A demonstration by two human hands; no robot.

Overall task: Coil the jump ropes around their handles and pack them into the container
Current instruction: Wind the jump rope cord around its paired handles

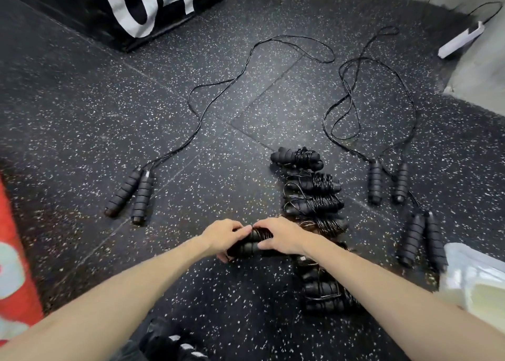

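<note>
At the far left edge stood a red object with pale markings [13, 251], and behind it, at the top, a black box printed with large white numerals [131, 8]. On the speckled black rubber floor [82, 101], an uncoiled jump rope [131, 194] lay left of centre, its two ridged foam handles side by side and its cord trailing away in long loops toward the back. In the middle, the left hand [222, 236] curled around the left end of a pair of black handles [250, 244] held just above the floor, while the right hand [281, 237] gripped the same pair from the right, its fingers over cord already wound around the handles. Just beyond and to the right of the hands, a column of coiled jump ropes [314, 191] lay stacked one beside another, running back under the right forearm. Further right, a second uncoiled rope [375, 181] lay with its cord looped behind it, and another pair of handles [420, 237] rested near a translucent plastic container [475, 273] at the right edge. A white power strip [460, 39] sat by the wall at the upper right.
</note>
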